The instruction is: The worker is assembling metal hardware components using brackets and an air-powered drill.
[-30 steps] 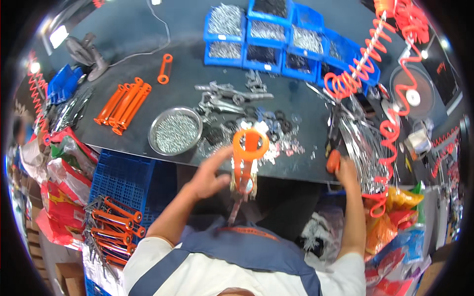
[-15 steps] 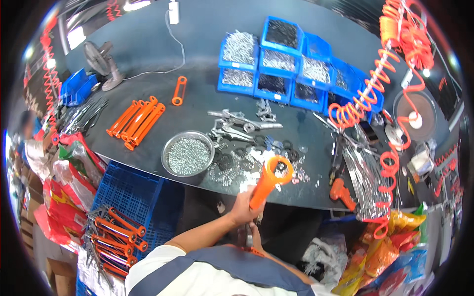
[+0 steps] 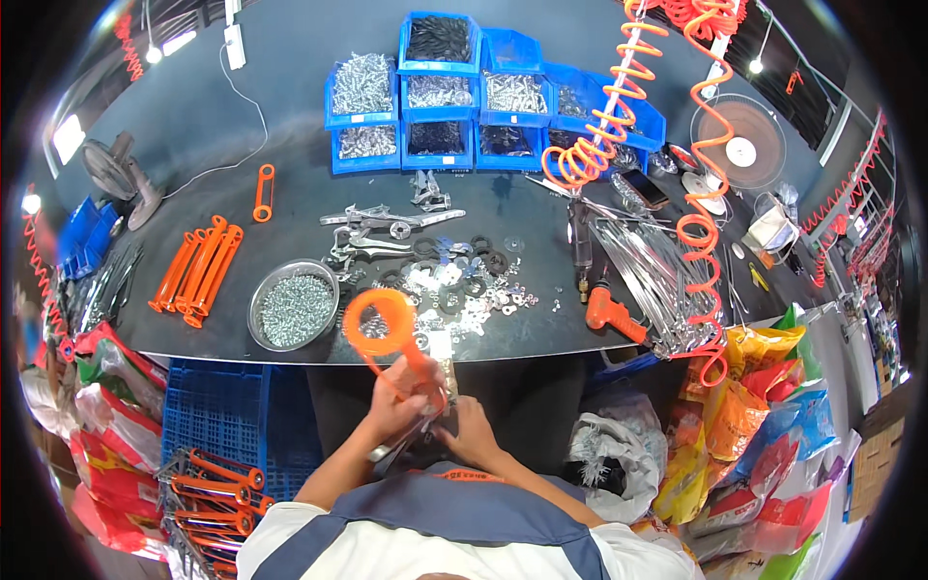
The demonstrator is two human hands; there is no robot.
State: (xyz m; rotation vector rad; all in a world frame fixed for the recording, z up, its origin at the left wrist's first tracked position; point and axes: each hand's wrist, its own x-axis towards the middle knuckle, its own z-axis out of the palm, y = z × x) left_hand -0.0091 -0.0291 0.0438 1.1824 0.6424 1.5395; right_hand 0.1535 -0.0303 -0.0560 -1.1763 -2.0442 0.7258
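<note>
In front of the table's near edge, my left hand [image 3: 394, 398] is closed around an orange ring-ended bar [image 3: 382, 333]. Its large ring points up and away over the table edge, somewhat blurred. My right hand [image 3: 472, 433] is beside it, to the right and lower, with fingers bent in toward the bar's lower end. What those fingers pinch is too small and hidden to make out. A silvery metal piece [image 3: 387, 450] shows just below my left hand. Beyond the ring lie loose washers and small metal parts [image 3: 474, 304].
A steel bowl of screws [image 3: 333, 307] stands left of the loose parts. Farther left lie more orange bars [image 3: 208, 269]. Blue bins [image 3: 440, 97] are stacked at the back. An orange power driver [image 3: 614, 314], long metal rods [image 3: 646, 271] and a coiled orange hose [image 3: 704, 232] occupy the right.
The head view has turned right, so the table's contents sit farther left. The orange bar has swung to tilt left, and my right hand has come up into clearer view beside its lower end.
</note>
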